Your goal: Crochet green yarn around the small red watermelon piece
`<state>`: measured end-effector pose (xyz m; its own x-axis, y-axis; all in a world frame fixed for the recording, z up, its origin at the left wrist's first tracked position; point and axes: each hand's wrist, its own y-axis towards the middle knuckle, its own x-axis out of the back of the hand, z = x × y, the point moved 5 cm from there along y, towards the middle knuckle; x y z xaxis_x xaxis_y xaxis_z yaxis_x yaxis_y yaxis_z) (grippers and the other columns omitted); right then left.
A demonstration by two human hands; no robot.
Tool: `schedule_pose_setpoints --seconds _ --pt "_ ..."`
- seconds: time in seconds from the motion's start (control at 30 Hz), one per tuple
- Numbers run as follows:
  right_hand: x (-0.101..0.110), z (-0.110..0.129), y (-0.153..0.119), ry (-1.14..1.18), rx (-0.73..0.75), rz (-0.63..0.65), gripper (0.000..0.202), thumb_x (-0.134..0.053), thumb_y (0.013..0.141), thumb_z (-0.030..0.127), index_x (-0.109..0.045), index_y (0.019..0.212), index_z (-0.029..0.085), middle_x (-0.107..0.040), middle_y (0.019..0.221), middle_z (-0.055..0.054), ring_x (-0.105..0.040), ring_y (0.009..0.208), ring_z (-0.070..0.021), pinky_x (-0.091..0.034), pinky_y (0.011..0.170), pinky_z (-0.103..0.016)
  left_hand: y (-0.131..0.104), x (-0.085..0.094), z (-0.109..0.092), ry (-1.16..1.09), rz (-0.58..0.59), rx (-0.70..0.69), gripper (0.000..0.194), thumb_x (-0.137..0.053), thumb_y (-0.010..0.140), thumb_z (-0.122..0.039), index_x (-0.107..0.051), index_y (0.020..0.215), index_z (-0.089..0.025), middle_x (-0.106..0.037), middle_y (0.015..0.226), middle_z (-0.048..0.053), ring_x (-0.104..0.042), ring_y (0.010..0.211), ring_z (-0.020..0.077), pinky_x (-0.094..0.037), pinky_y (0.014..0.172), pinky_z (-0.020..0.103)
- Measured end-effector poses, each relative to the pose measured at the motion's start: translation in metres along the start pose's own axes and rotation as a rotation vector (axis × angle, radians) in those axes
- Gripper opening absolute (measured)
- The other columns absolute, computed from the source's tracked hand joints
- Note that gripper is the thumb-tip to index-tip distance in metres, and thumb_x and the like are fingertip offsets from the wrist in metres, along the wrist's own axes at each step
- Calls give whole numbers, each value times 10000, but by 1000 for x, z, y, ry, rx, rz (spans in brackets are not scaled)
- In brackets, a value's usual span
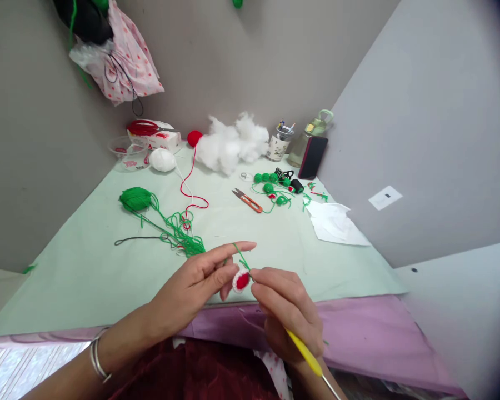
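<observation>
My left hand (210, 272) pinches a small round crochet piece (242, 281), red in the middle with a white edge. Green yarn runs over its outstretched index finger down to the piece. A crochet hook (304, 353) with a yellow handle is gripped in my right hand (289, 303), its tip at the edge of the piece and mostly hidden by the fingers. Left of my hands lies a loose green tangle of yarn (191, 244), leading back to a green yarn ball (135, 199).
Orange thread snips (248, 200) lie mid-table near several small green crocheted balls (268, 188). White stuffing (233, 144), a red yarn ball (194, 138) and a white yarn ball (162, 160) sit behind. A phone (314, 158) leans against a bottle (300, 145); white paper (335, 222) lies right.
</observation>
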<state>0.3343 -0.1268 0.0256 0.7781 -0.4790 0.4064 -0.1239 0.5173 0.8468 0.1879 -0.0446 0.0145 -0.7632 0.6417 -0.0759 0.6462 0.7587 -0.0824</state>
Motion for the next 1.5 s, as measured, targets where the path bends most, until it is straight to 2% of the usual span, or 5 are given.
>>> schedule_pose_setpoints --seconds 0.13,0.3,0.4,0.97,1.5 --pt "-1 2 5 70 19 52 362 -539 959 83 -625 1298 178 -755 1103 -117 -709 990 -218 -640 767 -375 2 7 -8 99 -116 -76 384 -528 983 -394 -658 1326 -279 -511 651 -38 -512 670 148 -437 716 258" --pt "-3 3 9 86 20 96 311 -515 969 81 -641 1245 154 -751 1086 -127 -696 991 -211 -624 802 -365 0 11 -17 271 -226 -265 314 -556 977 -292 -711 1250 -304 -692 996 16 -598 894 169 -446 873 266" --pt "-4 3 8 69 23 122 304 -510 964 59 -644 1228 127 -736 1106 -148 -681 1046 -223 -609 845 -374 -4 11 -18 286 -264 -305 300 -582 967 -267 -709 1235 -313 -674 920 0 -599 853 151 -458 853 250" --pt "-5 9 14 -141 74 157 250 -523 953 78 -659 1154 137 -750 1069 -157 -698 1019 -231 -629 807 -369 -10 6 -13 58 -361 -211 260 -704 880 -239 -752 1127 -308 -661 818 -18 -609 756 128 -525 767 234" --pt "-10 10 10 -223 133 112 233 -551 921 54 -678 1116 73 -739 1067 -192 -679 1044 -249 -624 851 -368 -7 -4 9 -202 -248 -75 275 -736 873 -297 -727 1145 -334 -645 913 -21 -620 903 122 -511 862 199"
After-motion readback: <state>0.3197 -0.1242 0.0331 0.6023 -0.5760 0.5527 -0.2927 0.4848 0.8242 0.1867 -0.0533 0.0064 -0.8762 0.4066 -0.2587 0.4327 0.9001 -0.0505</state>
